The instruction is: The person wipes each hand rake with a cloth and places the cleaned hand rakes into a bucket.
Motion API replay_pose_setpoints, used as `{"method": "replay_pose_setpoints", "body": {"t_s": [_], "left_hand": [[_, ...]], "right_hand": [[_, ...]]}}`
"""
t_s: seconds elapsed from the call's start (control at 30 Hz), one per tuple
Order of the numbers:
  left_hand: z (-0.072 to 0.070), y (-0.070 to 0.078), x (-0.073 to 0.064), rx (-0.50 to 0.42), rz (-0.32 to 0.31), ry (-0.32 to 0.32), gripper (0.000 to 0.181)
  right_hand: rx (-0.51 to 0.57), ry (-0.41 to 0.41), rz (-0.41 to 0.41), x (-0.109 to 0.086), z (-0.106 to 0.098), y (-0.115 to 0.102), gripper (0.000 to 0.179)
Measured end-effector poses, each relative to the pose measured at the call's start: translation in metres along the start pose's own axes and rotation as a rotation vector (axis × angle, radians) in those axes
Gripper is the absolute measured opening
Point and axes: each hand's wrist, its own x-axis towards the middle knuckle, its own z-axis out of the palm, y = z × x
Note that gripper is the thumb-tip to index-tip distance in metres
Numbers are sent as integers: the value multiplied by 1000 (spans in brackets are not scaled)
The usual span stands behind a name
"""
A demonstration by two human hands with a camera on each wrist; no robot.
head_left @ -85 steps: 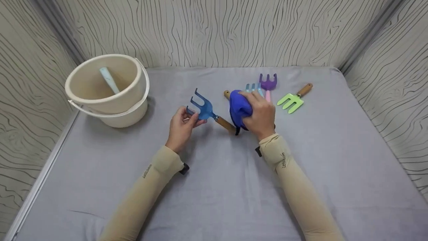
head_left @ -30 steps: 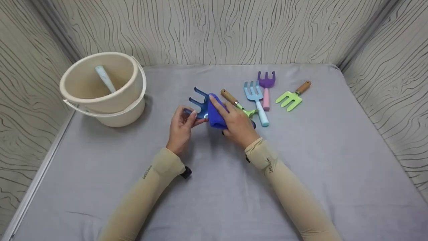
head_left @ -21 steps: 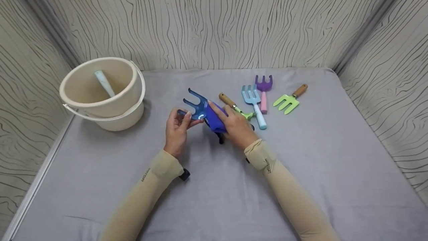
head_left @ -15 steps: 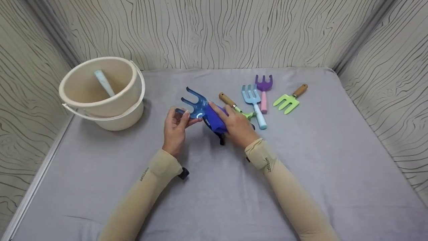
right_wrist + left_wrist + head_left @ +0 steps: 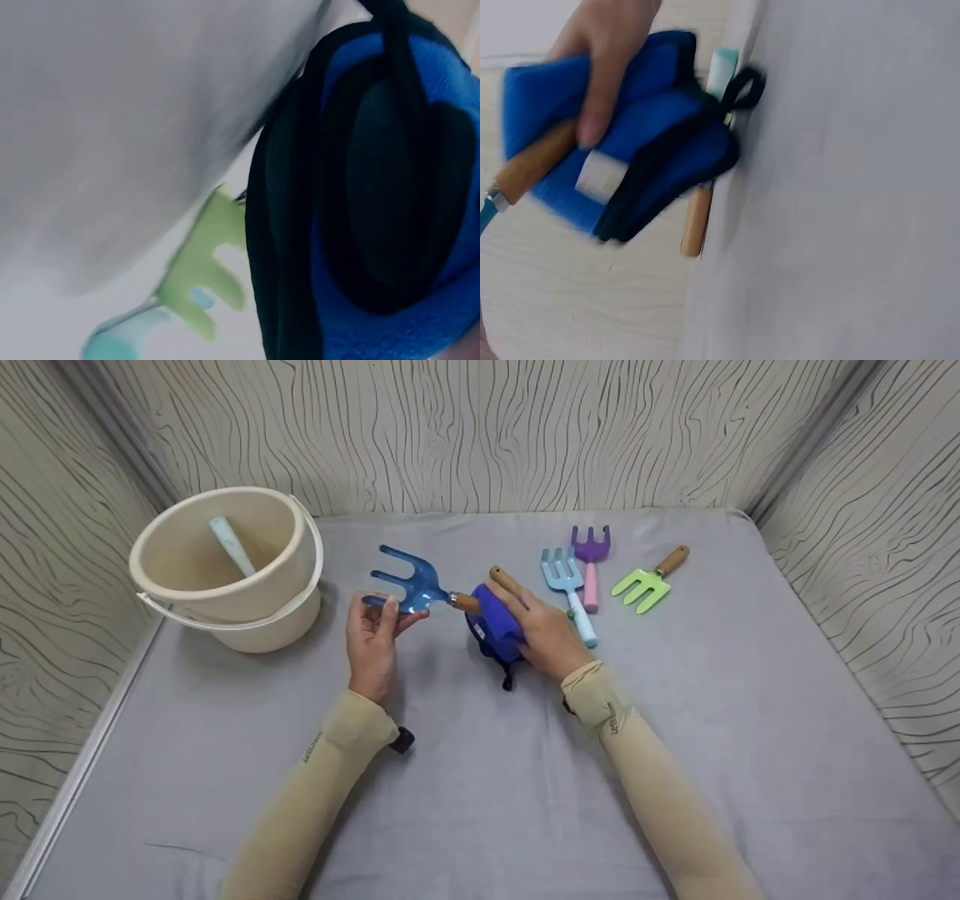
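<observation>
My left hand (image 5: 371,656) pinches a side tine of a blue three-tined garden hand rake (image 5: 421,589), tines to the left. Its wooden handle (image 5: 465,602) runs into a folded blue cloth (image 5: 495,619) with dark edging and a hanging loop. My right hand (image 5: 553,636) grips this cloth round the handle; the handle's far end is hidden inside. In the left wrist view, the right thumb presses on the cloth (image 5: 667,120) beside the wooden handle (image 5: 536,161). The cloth (image 5: 442,319) fills much of the right wrist view.
Behind my right hand lies a green tool with a wooden handle (image 5: 505,578), partly covered. Further right are a light blue fork (image 5: 564,574), a purple rake with pink handle (image 5: 591,551) and a green fork (image 5: 645,587). A beige bucket (image 5: 262,641) at left holds a light blue handle (image 5: 231,546).
The cloth has slid from the rake's neck back along the wooden handle, baring its front part. My left hand and the rake have shifted left; my right hand has moved slightly right.
</observation>
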Motion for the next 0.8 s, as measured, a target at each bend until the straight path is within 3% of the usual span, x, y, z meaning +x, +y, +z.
{"method": "replay_pose_setpoints", "body": {"t_s": [0.2,0.3,0.37,0.5,0.63,0.73,0.8], "left_hand": [[-23,6,17,-119,-8,131,16],[-26,8,20,-159,-8,160,12],[-23,8,18,-169,-29,156,12],[-11,6,11,-160,-53,95,14],[2,-1,1,-175,-42,-3,14],[10,-7,-6,-156,-55,-80,15],[14,-10,-8,-109,-57,-139,17]], "right_hand": [[142,-50,184,0,-3,15,92],[291,-14,257,2,-5,16,77],[452,37,314,4,-6,16,64],[880,122,463,7,-10,11,55],[1337,121,582,7,-11,4,55],[1556,106,575,5,-12,1,61],[1633,108,560,3,-13,0,63]]}}
